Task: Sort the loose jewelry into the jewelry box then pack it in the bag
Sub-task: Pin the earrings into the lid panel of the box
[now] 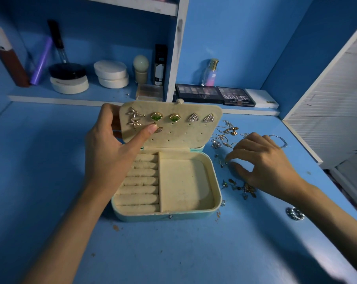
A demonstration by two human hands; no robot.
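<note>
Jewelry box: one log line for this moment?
left hand grips lid | right hand reaches loose jewelry | jewelry box open | earrings on lid

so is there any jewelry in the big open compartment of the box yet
No, the large compartment is bare; the only earrings stowed are pinned on the lid panel.

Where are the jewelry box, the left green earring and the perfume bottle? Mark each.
jewelry box (145, 217), head view, teal front wall.
left green earring (156, 117), head view, green stone.
perfume bottle (210, 75), head view, clear body.
</note>
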